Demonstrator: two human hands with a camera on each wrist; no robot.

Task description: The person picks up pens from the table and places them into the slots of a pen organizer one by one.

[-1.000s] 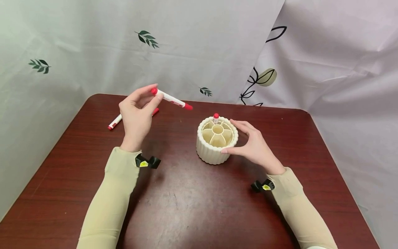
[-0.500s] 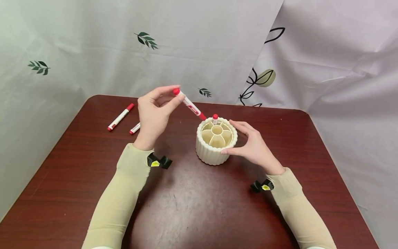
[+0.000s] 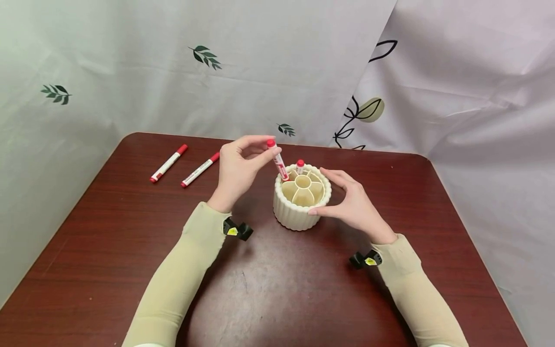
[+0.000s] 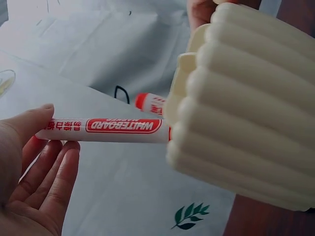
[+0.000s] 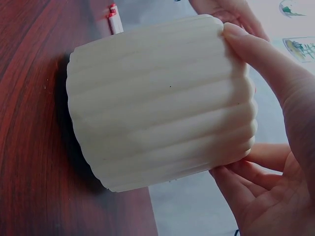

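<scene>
My left hand (image 3: pixel 239 166) pinches a red-and-white whiteboard marker (image 3: pixel 280 164) near its upper end. The marker leans over the left rim of a cream ribbed pen holder (image 3: pixel 297 217), its red cap end dipping into a compartment. In the left wrist view the marker (image 4: pixel 118 129) reads WHITEBOARD, and its cap is mostly hidden behind the holder's wall (image 4: pixel 246 103). My right hand (image 3: pixel 355 207) grips the holder's right side, thumb at the front and fingers behind; the right wrist view shows this grip around the upper rim. Another red-ended marker (image 3: pixel 300 166) stands in a rear compartment.
Two more red-and-white markers (image 3: pixel 169 164) (image 3: pixel 200 169) lie on the dark red wooden table (image 3: pixel 277 289), left of the holder. Behind the table hangs a pale curtain (image 3: pixel 260 72) with leaf prints.
My left hand has moved right and down with the marker, which has tilted from nearly level to steep, its cap now inside the holder's rim. My right hand has stayed on the holder.
</scene>
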